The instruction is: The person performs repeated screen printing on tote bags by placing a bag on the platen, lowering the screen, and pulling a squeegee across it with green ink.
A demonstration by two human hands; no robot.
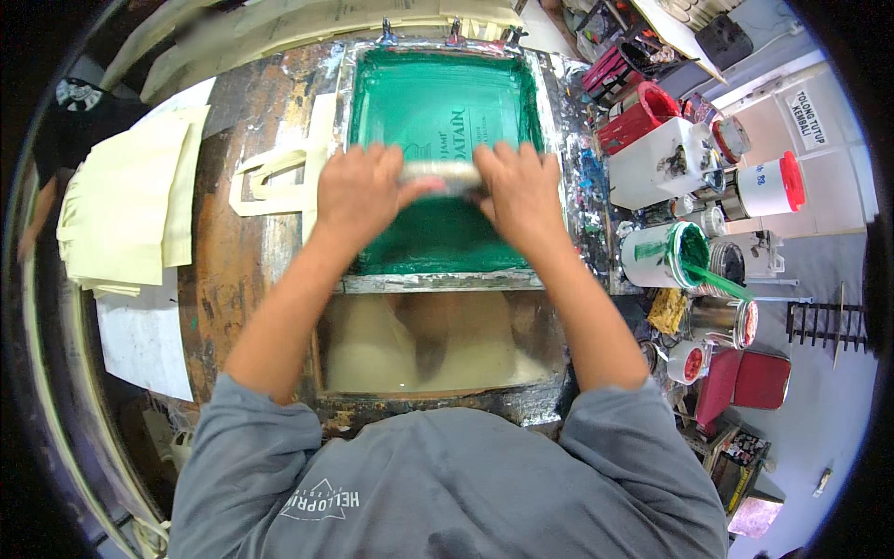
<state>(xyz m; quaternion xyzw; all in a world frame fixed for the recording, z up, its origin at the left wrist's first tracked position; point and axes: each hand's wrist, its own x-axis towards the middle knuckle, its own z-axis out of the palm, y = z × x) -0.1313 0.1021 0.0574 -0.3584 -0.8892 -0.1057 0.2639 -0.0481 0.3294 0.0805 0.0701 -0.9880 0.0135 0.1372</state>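
A green screen-printing frame [438,88] lies flat on the worktable, its mesh coated with green ink. Across it I grip a squeegee [440,171], blurred by motion. My left hand [361,191] is closed round its left end and my right hand [518,194] round its right end. Dark lettering shows through the mesh just beyond the squeegee. What the blade touches is hidden under my hands. From beneath the frame's left side a cream fabric bag [277,177] sticks out, its handles lying on the table.
A stack of cream bags [126,200] sits at the left on white paper. Clamps [454,34] line the frame's far edge. Along the right stand a tub of green ink [656,256], a white jug [647,166], red cans and a yellow sponge [667,310]. Another person [84,121] is at far left.
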